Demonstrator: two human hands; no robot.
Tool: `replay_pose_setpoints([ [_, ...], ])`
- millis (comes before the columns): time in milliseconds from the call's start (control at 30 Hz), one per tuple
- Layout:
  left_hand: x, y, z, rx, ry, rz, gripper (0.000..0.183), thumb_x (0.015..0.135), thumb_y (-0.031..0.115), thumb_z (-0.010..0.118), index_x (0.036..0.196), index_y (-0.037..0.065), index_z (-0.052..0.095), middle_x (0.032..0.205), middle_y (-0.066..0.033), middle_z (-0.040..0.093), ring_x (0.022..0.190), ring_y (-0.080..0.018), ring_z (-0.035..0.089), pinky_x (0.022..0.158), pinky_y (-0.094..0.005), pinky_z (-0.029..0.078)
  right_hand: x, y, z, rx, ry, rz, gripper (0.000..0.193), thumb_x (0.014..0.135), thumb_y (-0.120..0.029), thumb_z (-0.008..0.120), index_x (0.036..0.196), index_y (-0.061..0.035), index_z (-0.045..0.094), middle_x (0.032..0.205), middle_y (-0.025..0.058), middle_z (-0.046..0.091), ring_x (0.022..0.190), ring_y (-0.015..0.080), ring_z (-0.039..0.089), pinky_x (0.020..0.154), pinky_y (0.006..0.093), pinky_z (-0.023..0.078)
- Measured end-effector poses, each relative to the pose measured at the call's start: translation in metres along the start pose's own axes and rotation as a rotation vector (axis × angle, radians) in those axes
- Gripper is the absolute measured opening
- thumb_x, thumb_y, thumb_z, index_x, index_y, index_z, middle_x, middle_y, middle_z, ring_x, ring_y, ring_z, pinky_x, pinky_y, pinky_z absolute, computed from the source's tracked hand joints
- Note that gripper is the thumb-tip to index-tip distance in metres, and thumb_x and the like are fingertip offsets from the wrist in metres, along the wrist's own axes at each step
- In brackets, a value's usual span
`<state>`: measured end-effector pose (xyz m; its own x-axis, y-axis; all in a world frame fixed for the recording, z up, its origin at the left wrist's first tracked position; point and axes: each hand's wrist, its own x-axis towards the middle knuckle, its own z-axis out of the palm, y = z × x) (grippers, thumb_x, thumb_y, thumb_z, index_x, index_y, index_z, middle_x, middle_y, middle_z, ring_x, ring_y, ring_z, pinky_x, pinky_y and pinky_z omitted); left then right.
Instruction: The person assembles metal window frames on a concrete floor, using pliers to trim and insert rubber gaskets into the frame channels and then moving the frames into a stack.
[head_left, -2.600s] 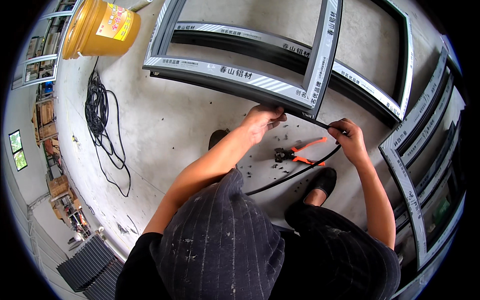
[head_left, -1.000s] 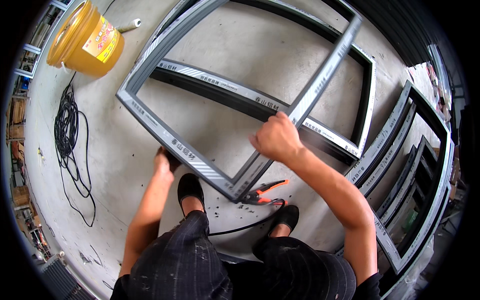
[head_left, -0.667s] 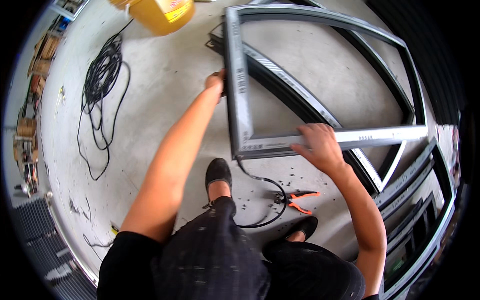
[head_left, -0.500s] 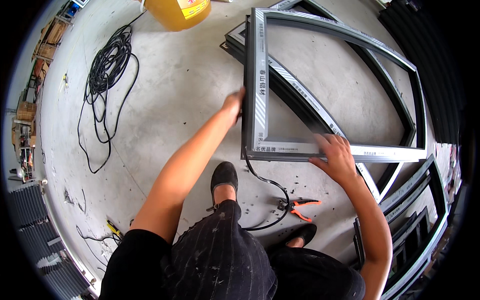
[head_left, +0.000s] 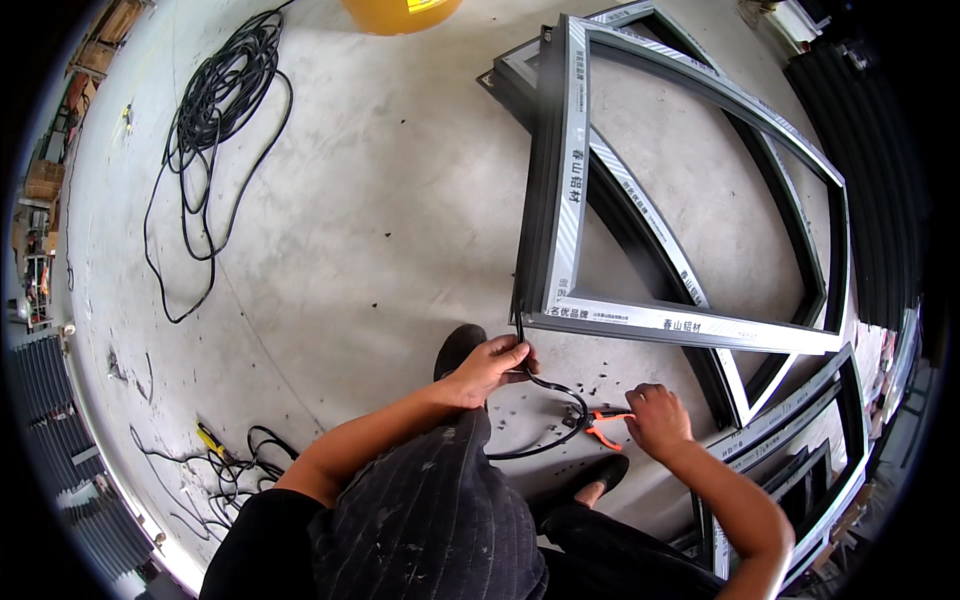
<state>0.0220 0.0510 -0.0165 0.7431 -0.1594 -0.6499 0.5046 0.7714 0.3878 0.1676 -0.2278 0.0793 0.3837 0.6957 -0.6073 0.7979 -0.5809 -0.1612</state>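
Note:
With my left hand [head_left: 492, 368] I pinch a thin black rubber strip [head_left: 572, 392] just below the near left corner of a grey metal window frame [head_left: 640, 318]. The strip runs up to that corner and loops back along the floor toward my feet. My right hand [head_left: 660, 420] is low, its fingers bent over the handle end of orange-handled pliers [head_left: 606, 436]. The pliers rest on the floor by the strip's loop, their dark jaws partly behind it. The frame, with protective film on its faces, lies on other crossed frames [head_left: 735, 385].
More frames [head_left: 800, 400] lie to the right, near a stack of dark profiles [head_left: 850, 170]. A coiled black cable [head_left: 225, 100] and a yellow-handled tool [head_left: 210, 438] among wires are on the left floor. A yellow bucket [head_left: 385, 20] stands at the far edge. Small black scraps dot the floor.
My left hand has come off the frame's left side and down to the black strip. My right hand has left the frame's near bar and dropped to the pliers.

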Motion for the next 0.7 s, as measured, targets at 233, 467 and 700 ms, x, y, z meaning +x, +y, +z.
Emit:
replay_pose_setpoints([
  [233,-0.014,0.000,-0.018,0.017,0.075,0.147,0.025,0.096,0.024,0.057,0.103,0.001,0.061,0.090,-0.0043,0.061,0.087,-0.0135,0.057,0.082,-0.0279,0.045,-0.006,-0.026,0.102,-0.022,0.127,0.135,0.063,0.067,-0.036,0.078,0.117,-0.0068,0.052,0.114,0.0101,0.054,0.110,0.0281,0.051,0.092,0.0421,0.042],
  [467,-0.015,0.018,-0.011,0.021,0.136,0.139,0.024,0.098,0.027,0.052,0.101,0.005,0.062,0.094,-0.0029,0.064,0.087,-0.0131,0.059,0.083,-0.0291,0.045,-0.001,-0.031,0.084,0.032,0.077,0.298,0.045,0.064,-0.024,0.072,0.103,-0.0081,0.057,0.102,0.0104,0.056,0.102,0.0282,0.053,0.088,0.0400,0.043],
  [700,-0.009,0.021,-0.004,-0.020,0.184,0.117,0.020,0.095,0.024,0.056,0.094,0.005,0.062,0.085,-0.0028,0.062,0.078,-0.0125,0.058,0.074,-0.0267,0.045,0.007,-0.017,0.028,0.742,0.187,0.247,0.045,0.068,-0.019,0.064,0.108,0.0015,0.059,0.097,0.0207,0.061,0.094,0.0379,0.058,0.082,0.0415,0.046],
])
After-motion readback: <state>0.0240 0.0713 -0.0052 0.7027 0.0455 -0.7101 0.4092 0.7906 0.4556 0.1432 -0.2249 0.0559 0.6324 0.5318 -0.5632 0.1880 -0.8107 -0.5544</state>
